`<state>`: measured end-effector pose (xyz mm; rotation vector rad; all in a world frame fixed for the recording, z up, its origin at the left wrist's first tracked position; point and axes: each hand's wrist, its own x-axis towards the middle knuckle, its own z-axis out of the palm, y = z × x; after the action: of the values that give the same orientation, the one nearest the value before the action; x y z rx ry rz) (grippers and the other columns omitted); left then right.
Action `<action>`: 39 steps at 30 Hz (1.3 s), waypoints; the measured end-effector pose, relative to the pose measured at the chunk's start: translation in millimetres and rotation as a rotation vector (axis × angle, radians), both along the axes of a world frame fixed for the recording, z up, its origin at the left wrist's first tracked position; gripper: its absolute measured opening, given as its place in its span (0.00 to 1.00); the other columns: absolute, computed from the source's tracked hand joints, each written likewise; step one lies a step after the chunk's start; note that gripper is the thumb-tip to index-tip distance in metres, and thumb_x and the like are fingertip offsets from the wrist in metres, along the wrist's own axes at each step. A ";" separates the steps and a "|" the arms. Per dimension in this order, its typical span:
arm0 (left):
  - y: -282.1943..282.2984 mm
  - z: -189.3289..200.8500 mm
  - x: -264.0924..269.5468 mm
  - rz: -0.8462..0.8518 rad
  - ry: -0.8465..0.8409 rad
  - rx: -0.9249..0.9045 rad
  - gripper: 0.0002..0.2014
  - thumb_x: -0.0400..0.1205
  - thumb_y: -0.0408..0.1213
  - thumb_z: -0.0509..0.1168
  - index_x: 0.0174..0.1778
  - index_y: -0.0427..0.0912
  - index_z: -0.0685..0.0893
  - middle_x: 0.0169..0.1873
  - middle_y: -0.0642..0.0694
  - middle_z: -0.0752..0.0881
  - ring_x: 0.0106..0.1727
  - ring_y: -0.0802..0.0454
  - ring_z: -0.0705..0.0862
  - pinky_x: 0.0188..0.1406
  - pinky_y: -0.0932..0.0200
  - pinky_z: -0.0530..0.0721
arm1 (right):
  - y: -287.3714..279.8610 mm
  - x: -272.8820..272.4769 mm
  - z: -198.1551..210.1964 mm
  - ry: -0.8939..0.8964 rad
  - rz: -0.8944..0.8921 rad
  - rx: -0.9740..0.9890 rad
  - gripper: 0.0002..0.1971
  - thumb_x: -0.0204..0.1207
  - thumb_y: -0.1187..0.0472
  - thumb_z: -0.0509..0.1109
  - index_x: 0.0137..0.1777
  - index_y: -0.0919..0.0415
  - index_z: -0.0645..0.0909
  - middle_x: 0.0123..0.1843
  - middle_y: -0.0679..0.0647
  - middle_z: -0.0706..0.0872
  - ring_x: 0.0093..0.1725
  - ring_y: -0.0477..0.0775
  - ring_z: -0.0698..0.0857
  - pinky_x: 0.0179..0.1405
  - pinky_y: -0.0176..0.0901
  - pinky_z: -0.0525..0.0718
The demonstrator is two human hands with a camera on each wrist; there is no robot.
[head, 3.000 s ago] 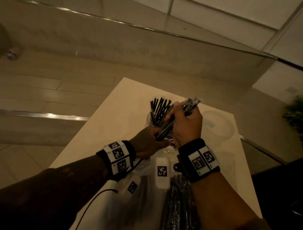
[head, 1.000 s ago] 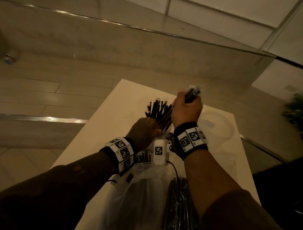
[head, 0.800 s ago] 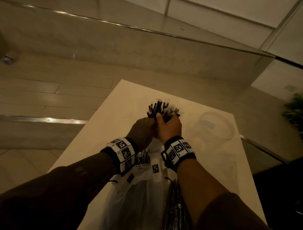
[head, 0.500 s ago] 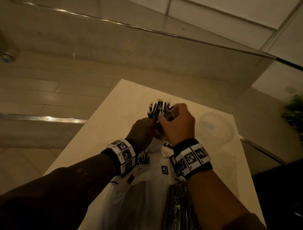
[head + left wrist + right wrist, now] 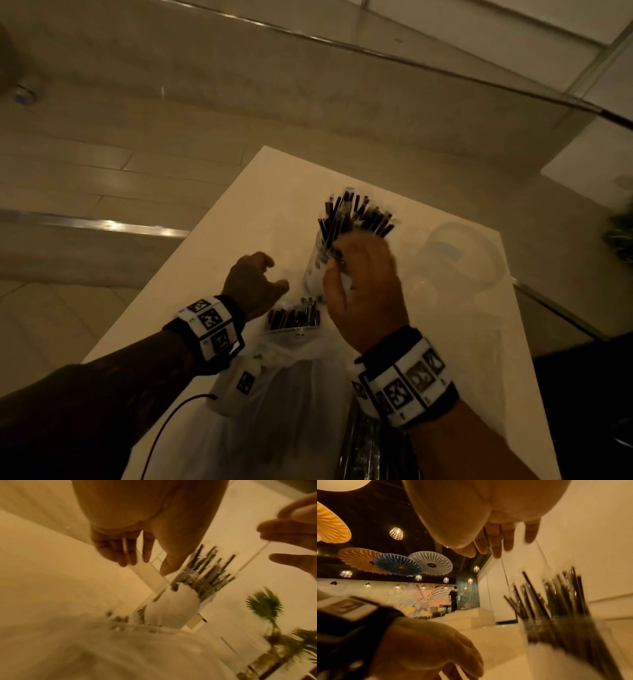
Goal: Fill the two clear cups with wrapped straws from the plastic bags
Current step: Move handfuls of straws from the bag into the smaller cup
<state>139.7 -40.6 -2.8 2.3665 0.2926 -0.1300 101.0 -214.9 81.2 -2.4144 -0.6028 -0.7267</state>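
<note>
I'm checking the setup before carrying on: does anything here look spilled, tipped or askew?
Nothing looks spilled. The cup stands upright, its straws fanning out unevenly above the rim. Both hands are off it.

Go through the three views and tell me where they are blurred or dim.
Head view: dim warm light, right hand motion-smeared over the clear plastic cup of black wrapped straws. Left wrist view: soft throughout, straws smeared. Right wrist view: cup and straws streaked; the far ceiling lamps stay sharp.

left hand (image 5: 251, 284) off the cup (image 5: 317, 270), right hand (image 5: 364, 284) released the straws (image 5: 356, 216)
</note>
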 end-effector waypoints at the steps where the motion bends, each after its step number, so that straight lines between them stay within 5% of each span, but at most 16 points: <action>1: 5.4 -9.2 -0.6 -0.011 0.144 0.043 0.31 0.70 0.54 0.74 0.65 0.43 0.75 0.61 0.41 0.80 0.55 0.44 0.80 0.54 0.52 0.81 | 3.4 -0.4 -12.4 0.147 0.010 0.023 0.07 0.80 0.61 0.63 0.49 0.62 0.82 0.44 0.56 0.84 0.49 0.58 0.82 0.54 0.32 0.75; 3: 6.0 -19.6 -4.9 -0.042 0.323 0.042 0.38 0.68 0.56 0.76 0.70 0.43 0.71 0.65 0.39 0.78 0.61 0.40 0.79 0.56 0.52 0.81 | 8.8 6.0 -38.9 0.677 -0.077 -0.077 0.09 0.82 0.59 0.64 0.40 0.59 0.76 0.34 0.51 0.77 0.41 0.57 0.79 0.39 0.33 0.72; 5: -0.4 -26.7 -9.5 -0.078 0.397 0.009 0.39 0.69 0.53 0.77 0.71 0.41 0.69 0.64 0.39 0.79 0.61 0.41 0.79 0.53 0.54 0.79 | 9.4 14.4 -63.6 1.089 -0.210 -0.217 0.11 0.82 0.52 0.66 0.49 0.60 0.81 0.45 0.56 0.85 0.49 0.61 0.84 0.42 0.40 0.74; 7: -6.1 -32.4 -12.6 -0.093 0.419 -0.014 0.35 0.71 0.50 0.76 0.69 0.41 0.70 0.62 0.39 0.80 0.59 0.41 0.80 0.51 0.54 0.79 | 9.1 19.7 -80.8 1.244 -0.239 -0.286 0.21 0.80 0.45 0.68 0.61 0.62 0.80 0.58 0.59 0.85 0.57 0.60 0.84 0.46 0.41 0.77; 9: -8.3 -37.8 -13.2 -0.065 0.409 -0.073 0.27 0.74 0.44 0.75 0.65 0.41 0.73 0.60 0.39 0.81 0.54 0.43 0.81 0.48 0.54 0.80 | 11.2 22.2 -91.9 1.322 -0.257 -0.222 0.25 0.76 0.43 0.72 0.63 0.61 0.80 0.60 0.58 0.85 0.56 0.58 0.84 0.46 0.41 0.77; 13: -7.7 -41.5 -15.2 -0.049 0.345 -0.091 0.20 0.76 0.41 0.73 0.61 0.41 0.75 0.57 0.40 0.82 0.45 0.48 0.77 0.41 0.57 0.75 | 16.1 25.3 -104.0 1.307 -0.264 0.048 0.19 0.72 0.51 0.77 0.60 0.58 0.84 0.57 0.56 0.88 0.50 0.54 0.85 0.49 0.43 0.82; 17: -5.9 -42.0 -15.2 -0.064 0.334 -0.072 0.20 0.76 0.41 0.72 0.60 0.40 0.74 0.58 0.39 0.82 0.46 0.47 0.77 0.43 0.57 0.75 | 22.8 24.5 -94.7 1.220 -0.170 0.073 0.10 0.77 0.59 0.68 0.55 0.60 0.84 0.51 0.58 0.87 0.51 0.58 0.85 0.50 0.45 0.81; 24: -7.9 -46.5 -17.5 -0.099 0.274 -0.005 0.20 0.77 0.41 0.71 0.60 0.40 0.73 0.58 0.39 0.83 0.52 0.45 0.80 0.44 0.58 0.75 | 24.0 26.1 -75.5 1.141 -0.059 0.215 0.14 0.81 0.57 0.68 0.64 0.58 0.73 0.47 0.49 0.82 0.45 0.48 0.82 0.45 0.37 0.80; 26: -8.8 -47.7 -17.6 -0.096 0.267 -0.007 0.20 0.77 0.43 0.71 0.60 0.40 0.74 0.58 0.39 0.83 0.51 0.45 0.80 0.44 0.57 0.76 | 24.7 26.3 -75.5 1.132 0.012 0.172 0.09 0.79 0.57 0.70 0.55 0.58 0.80 0.44 0.49 0.83 0.46 0.49 0.82 0.52 0.44 0.82; 29: -9.5 -49.6 -18.3 -0.091 0.250 -0.014 0.22 0.75 0.46 0.72 0.59 0.40 0.74 0.57 0.39 0.83 0.47 0.47 0.78 0.43 0.57 0.75 | 24.7 27.2 -79.2 1.178 -0.002 0.117 0.09 0.77 0.57 0.73 0.38 0.55 0.79 0.34 0.49 0.81 0.37 0.47 0.81 0.40 0.39 0.80; 31: -9.5 -51.3 -18.0 -0.104 0.242 -0.019 0.22 0.76 0.45 0.72 0.60 0.39 0.74 0.58 0.38 0.83 0.49 0.45 0.79 0.45 0.56 0.76 | 26.5 27.1 -83.2 1.185 -0.083 0.110 0.10 0.74 0.54 0.77 0.42 0.55 0.77 0.38 0.48 0.81 0.39 0.45 0.81 0.38 0.35 0.79; 34: -9.1 -55.3 -17.4 -0.093 0.250 -0.008 0.20 0.76 0.43 0.72 0.59 0.39 0.75 0.59 0.38 0.83 0.55 0.42 0.81 0.47 0.54 0.77 | 30.4 26.3 -94.7 1.230 -0.228 -0.071 0.25 0.70 0.52 0.79 0.63 0.61 0.77 0.58 0.56 0.85 0.58 0.57 0.84 0.54 0.41 0.82; 39: -8.7 -59.3 -16.8 -0.099 0.236 0.020 0.20 0.78 0.43 0.70 0.60 0.39 0.74 0.58 0.38 0.82 0.56 0.42 0.81 0.46 0.56 0.76 | 35.0 28.4 -99.1 1.265 -0.237 -0.183 0.26 0.79 0.54 0.71 0.74 0.61 0.73 0.70 0.62 0.81 0.67 0.62 0.81 0.68 0.50 0.80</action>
<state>122.9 -49.3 -62.1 2.3875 0.2890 -0.4569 129.4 -179.9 -17.9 -2.5172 0.1567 0.8267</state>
